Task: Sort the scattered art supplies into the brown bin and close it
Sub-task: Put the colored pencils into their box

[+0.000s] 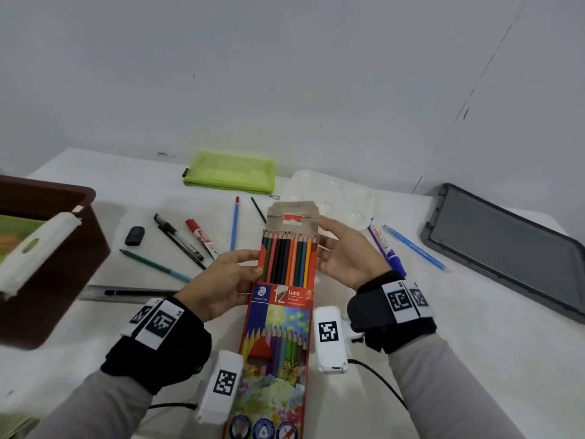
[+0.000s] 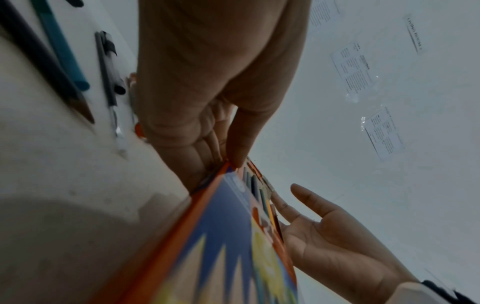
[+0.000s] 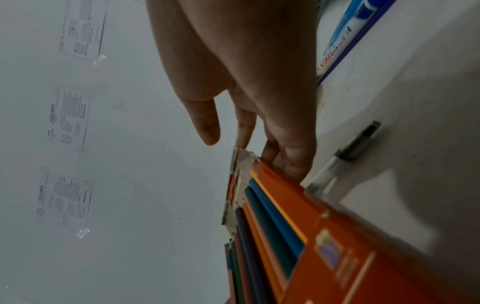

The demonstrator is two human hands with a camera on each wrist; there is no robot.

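Note:
An orange-red box of coloured pencils (image 1: 281,327) is held above the white table between both hands, its cardboard flap (image 1: 292,217) open and the pencil tips showing. My left hand (image 1: 250,267) pinches the box's left edge, thumb on top and fingers beneath, as the left wrist view (image 2: 223,148) confirms. My right hand (image 1: 335,245) lies with straight fingers along the right edge and behind the flap, thumb held apart (image 3: 246,123). The brown bin (image 1: 79,223) stands open at the left edge with a white handle piece across it. Its grey lid (image 1: 506,248) lies at the right.
Loose on the table behind the box are a red marker (image 1: 202,236), black pens (image 1: 179,239), a dark eraser (image 1: 135,236), a teal pencil (image 1: 155,266), a ruler (image 1: 126,293), a blue marker (image 1: 386,248) and a blue pen (image 1: 414,248). A green pouch (image 1: 231,172) and a white palette (image 1: 332,198) lie by the wall.

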